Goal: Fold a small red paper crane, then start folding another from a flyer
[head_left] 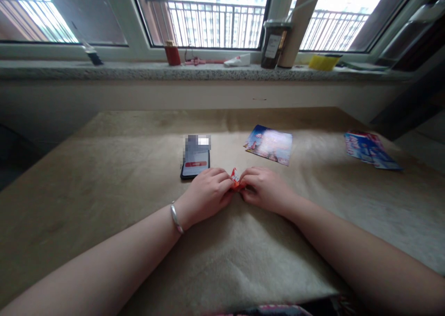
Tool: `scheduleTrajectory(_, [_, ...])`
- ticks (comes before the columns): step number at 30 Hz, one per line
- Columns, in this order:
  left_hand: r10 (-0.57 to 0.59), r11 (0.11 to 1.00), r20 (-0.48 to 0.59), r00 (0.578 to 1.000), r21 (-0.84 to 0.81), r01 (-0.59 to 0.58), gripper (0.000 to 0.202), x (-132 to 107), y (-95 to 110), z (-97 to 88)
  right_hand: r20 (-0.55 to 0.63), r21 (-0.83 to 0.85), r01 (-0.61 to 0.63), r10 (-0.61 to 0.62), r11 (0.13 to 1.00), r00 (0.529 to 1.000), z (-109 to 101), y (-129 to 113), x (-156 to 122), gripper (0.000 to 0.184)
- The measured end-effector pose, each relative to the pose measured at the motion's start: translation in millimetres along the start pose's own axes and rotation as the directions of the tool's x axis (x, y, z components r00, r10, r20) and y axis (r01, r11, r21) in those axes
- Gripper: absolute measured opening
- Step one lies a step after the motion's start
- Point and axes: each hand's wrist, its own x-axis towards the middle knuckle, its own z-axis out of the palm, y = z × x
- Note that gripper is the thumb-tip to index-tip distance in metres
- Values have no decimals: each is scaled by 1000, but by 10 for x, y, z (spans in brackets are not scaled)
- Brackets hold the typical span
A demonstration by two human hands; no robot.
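Observation:
Between my two hands, low over the table, is a small folded piece of red, orange and white paper (235,177). My left hand (211,193), with a silver bracelet (176,218) at the wrist, pinches the paper's left side. From the right, my right hand (266,189) grips its other side with thumb and fingers closed. The fingers hide much of the paper, so its full shape does not show. Just beyond my left hand lies a phone (195,164) with its screen lit and its upper part pixelated.
A blue and pink printed sheet (269,144) lies beyond my right hand on the table (86,190). More blue printed sheets (370,151) overlap at the far right. On the windowsill (139,73) stand a red spool (172,55), a dark lidded container (274,44) and a yellow item (324,62).

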Motion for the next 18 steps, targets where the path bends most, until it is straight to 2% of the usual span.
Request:
scheduleTrajectory(4, [5, 1000, -6, 1000, 4, -5, 9, 1, -7, -5, 14, 65, -21, 21, 998, 1000, 12, 18, -3, 8])
scheduleTrajectory(10, [3, 1000, -7, 1000, 12, -3, 8, 20, -11, -2, 36, 14, -30, 29, 999, 999, -27, -19, -22, 8])
scheduleTrajectory(13, [-16, 999, -6, 1000, -40, 16, 7, 25, -11, 18, 52, 2, -35, 34, 999, 998, -41, -31, -24, 8])
scheduleTrajectory(18, [-49, 983, -93, 994, -180, 32, 11, 20, 1, 66, 51, 36, -39, 37, 999, 998, -41, -45, -1, 10])
